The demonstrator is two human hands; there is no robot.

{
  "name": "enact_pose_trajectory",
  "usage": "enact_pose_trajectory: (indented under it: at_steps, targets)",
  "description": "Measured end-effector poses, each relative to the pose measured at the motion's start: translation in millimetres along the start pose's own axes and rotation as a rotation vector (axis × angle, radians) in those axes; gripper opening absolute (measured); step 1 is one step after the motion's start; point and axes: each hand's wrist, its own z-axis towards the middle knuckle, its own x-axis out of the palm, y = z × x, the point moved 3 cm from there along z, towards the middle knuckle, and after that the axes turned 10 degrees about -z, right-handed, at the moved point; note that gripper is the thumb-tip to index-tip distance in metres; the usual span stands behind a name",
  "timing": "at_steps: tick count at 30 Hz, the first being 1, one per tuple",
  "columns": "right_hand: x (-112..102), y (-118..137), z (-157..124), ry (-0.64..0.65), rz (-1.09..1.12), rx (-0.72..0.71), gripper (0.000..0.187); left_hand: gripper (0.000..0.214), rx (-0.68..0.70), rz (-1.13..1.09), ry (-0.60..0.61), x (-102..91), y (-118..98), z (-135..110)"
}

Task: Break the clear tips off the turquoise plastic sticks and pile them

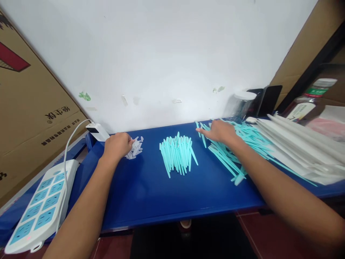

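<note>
My left hand [118, 144] rests curled on the blue table [140, 190], its fingertips in a small heap of clear plastic caps [136, 147]. What the fingers hold, if anything, is hidden. My right hand [219, 131] lies on a loose spread of teal plastic sticks [234, 151] at the right, index finger stretched out toward the left. Between the hands lies a neat pile of teal sticks [178, 153], untouched.
A white power strip [40, 208] with its cable lies at the left, by a cardboard box [29, 115]. White paper sleeves [302, 147] are stacked at the right. A clear jar [239, 106], a dark phone [269, 99] and bottles [309, 104] stand at the back right.
</note>
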Motion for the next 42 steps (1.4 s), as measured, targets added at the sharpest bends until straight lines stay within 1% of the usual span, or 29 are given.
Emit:
enact_pose_trajectory:
  at_steps: [2,4,6,9,12,14,17,21,23,28,31,34,39,41,42]
  targets:
    - [4.6,9.1,2.0,-0.014,-0.016,0.020,0.091,0.041,0.004,-0.003,-0.008,0.5,-0.5,-0.2]
    - [7.7,17.0,4.3,-0.009,-0.041,0.027,0.087,0.042,0.011,-0.008,-0.023,0.7,-1.0,-0.3]
    - [9.2,20.8,6.8,0.014,-0.059,0.006,0.075,0.045,0.018,-0.015,-0.039,0.8,-1.4,-0.2]
    - [8.7,18.9,9.4,0.066,-0.069,-0.047,0.052,0.049,0.033,-0.037,-0.052,1.0,-2.3,-0.3]
    - [8.4,14.6,10.1,0.145,-0.079,-0.070,0.039,0.050,0.057,-0.066,-0.071,0.4,-4.3,-1.1]
    - [8.0,13.2,9.6,0.176,-0.091,-0.050,0.038,0.050,0.073,-0.083,-0.078,0.1,-6.2,-1.7]
    - [5.6,12.5,6.3,0.179,-0.117,-0.025,0.038,0.048,0.086,-0.101,-0.077,0.3,-8.8,-2.2]
    - [-1.4,6.7,-2.6,0.175,-0.129,-0.075,0.030,0.048,0.109,-0.099,-0.087,-0.2,-12.4,-3.0]
    - [-6.9,-0.9,-6.0,0.137,-0.119,-0.073,0.032,0.048,0.124,-0.107,-0.096,-1.0,-14.7,-3.9]
    - [-21.0,-19.3,-8.1,-0.043,-0.103,-0.085,0.039,0.047,0.179,-0.149,-0.125,-1.3,-21.3,-6.4]
    - [-26.3,-24.3,-8.2,-0.098,-0.094,-0.103,0.043,0.046,0.197,-0.166,-0.134,-0.3,-23.6,-6.8]
    - [-32.2,-24.0,-8.8,-0.157,-0.075,-0.138,0.044,0.045,0.207,-0.185,-0.137,0.1,-24.7,-7.0]
    - [-45.9,-16.6,-14.0,-0.322,-0.020,-0.192,0.044,0.043,0.227,-0.246,-0.174,-2.1,-27.0,-8.1]
    - [-49.9,-10.6,-19.1,-0.354,0.030,-0.238,0.042,0.044,0.252,-0.301,-0.188,-2.4,-30.4,-9.0]
    - [-51.0,-6.8,-22.4,-0.349,0.070,-0.259,0.041,0.045,0.274,-0.348,-0.200,-2.4,-33.3,-10.0]
